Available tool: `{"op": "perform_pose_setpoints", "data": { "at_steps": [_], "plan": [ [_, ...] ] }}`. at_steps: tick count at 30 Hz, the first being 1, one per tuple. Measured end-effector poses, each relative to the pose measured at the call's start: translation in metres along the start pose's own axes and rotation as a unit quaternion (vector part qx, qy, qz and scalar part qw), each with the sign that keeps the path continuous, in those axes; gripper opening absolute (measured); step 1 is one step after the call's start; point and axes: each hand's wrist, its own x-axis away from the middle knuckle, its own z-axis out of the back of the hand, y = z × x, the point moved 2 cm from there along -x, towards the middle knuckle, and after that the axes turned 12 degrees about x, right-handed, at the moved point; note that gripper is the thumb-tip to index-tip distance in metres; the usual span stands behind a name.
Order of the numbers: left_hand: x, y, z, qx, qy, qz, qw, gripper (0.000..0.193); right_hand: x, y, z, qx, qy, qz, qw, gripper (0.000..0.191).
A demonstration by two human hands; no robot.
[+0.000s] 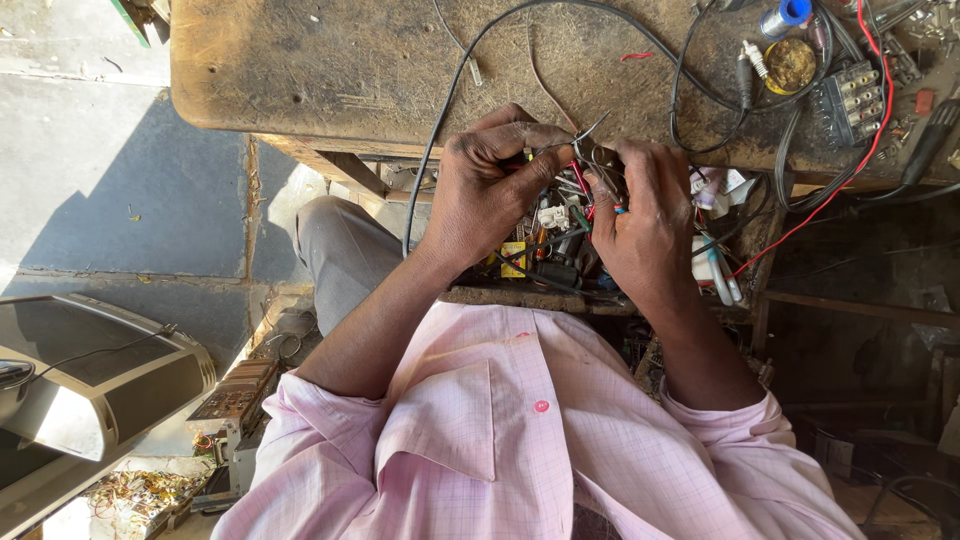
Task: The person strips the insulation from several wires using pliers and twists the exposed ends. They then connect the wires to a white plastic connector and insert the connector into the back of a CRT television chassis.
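Note:
My left hand [490, 185] and my right hand [645, 215] meet at the front edge of a worn wooden workbench [330, 70]. Both pinch thin wires [585, 135] that rise from a bundle of coloured wires and small connectors [555, 215] held between them. The left thumb and forefinger close on a wire end. The right fingers curl over the bundle and hide part of it. A yellow part [513, 258] shows below the left hand.
A black cable [450, 100] loops over the bench. At the far right lie a solder tin [790, 62], a blue-topped spool [785, 15], a connector block [852, 100] and red wire [880, 110]. A grey device [90, 380] and circuit boards [235, 395] lie on the floor at left.

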Motion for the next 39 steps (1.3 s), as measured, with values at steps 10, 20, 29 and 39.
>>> {"op": "perform_pose_setpoints", "data": {
  "at_steps": [10, 20, 29, 39],
  "plan": [
    [-0.002, 0.001, 0.001, -0.036, 0.021, 0.047, 0.998, 0.008, 0.000, 0.000, -0.004, -0.022, -0.018, -0.021, 0.999, 0.026],
    [-0.008, -0.003, -0.004, -0.051, 0.012, -0.008, 0.999, 0.006, 0.008, 0.014, -0.018, -0.058, -0.056, -0.101, 0.992, 0.033],
    [-0.006, -0.028, 0.002, 0.051, 0.046, 0.075, 0.995, 0.012, 0.004, 0.031, 0.005, -0.658, -0.117, -0.398, 0.629, 0.012],
    [0.003, -0.024, 0.016, 0.125, 0.079, 0.132, 0.980, 0.008, 0.018, 0.048, 0.015, -0.626, -0.233, -0.377, 0.642, 0.017]
  ]
}}
